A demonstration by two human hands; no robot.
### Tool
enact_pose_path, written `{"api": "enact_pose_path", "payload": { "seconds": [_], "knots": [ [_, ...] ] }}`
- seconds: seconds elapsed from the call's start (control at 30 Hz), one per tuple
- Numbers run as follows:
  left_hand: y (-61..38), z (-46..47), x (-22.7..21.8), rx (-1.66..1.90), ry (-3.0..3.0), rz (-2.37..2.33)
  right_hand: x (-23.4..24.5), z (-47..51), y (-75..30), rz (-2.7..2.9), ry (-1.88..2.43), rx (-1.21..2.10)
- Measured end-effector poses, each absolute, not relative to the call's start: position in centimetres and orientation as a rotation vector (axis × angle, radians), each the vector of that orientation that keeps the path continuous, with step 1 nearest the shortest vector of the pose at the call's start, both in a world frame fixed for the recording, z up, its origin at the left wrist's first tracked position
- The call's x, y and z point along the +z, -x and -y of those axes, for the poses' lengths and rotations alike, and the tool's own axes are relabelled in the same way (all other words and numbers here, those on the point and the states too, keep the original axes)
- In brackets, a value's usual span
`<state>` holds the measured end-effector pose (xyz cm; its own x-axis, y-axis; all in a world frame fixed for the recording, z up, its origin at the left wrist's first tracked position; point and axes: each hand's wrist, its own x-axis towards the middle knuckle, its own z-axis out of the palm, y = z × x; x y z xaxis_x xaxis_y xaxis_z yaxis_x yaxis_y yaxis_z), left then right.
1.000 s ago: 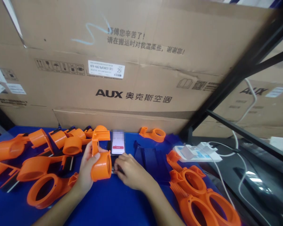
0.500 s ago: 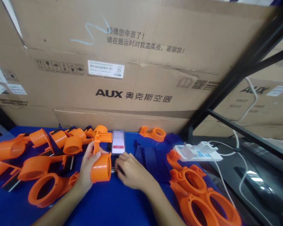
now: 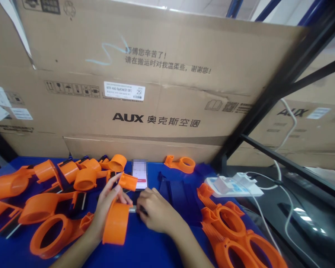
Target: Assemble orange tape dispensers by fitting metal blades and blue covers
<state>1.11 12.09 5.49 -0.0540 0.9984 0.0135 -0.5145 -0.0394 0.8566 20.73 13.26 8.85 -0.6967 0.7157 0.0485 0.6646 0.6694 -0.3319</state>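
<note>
Head view: an orange plastic ring-shaped dispenser [image 3: 116, 222] is clasped in the curled left hand [image 3: 106, 204], just before the propped smartphone [image 3: 140, 174]. A thin silver strip [image 3: 133, 210] is pinched by the right hand [image 3: 158, 213], fingers closed, there too.

You have even, fairly bright, diffuse light; print on the carton [image 3: 167, 74] reads sharp. Your left hand [image 3: 107, 208] and its orange part [image 3: 115, 223] throw only a soft shadow on the blue table [image 3: 145, 245]. Glare spots sit on the dark surface [image 3: 309, 223] at right. The black frame [image 3: 268, 100] leans with wide-angle distortion. The phone screen [image 3: 139, 169] is blurred out, and the lower right corner is soft.
</note>
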Motion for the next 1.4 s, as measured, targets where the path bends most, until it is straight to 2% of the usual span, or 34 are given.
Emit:
{"api": "enact_pose_path", "payload": {
  "seconds": [0.17, 0.43, 0.87, 1.23, 1.4],
  "knots": [
    [-1.4, -11.9, 4.9, 1.454, -0.780, -0.885, 9.0, -13.1, -20.3, 2.702, 1.148, 0.380],
    [-1.5, -11.7, 5.2, 1.473, -0.826, -0.900, 9.6, -13.2, -21.1, 2.560, 1.226, 0.523],
    [-0.9, -12.1, 5.4, 1.523, -0.836, -0.904, 9.3, -12.8, -21.4, 2.680, 1.136, 0.559],
    [-0.8, -12.0, 5.2, 1.545, -0.855, -0.908, 9.3, -12.6, -20.3, 2.747, 0.998, 0.405],
    [-0.7, -12.0, 5.5, 1.555, -0.853, -0.931, 9.7, -12.7, -20.8, 2.670, 1.036, 0.466]
  ]
}}
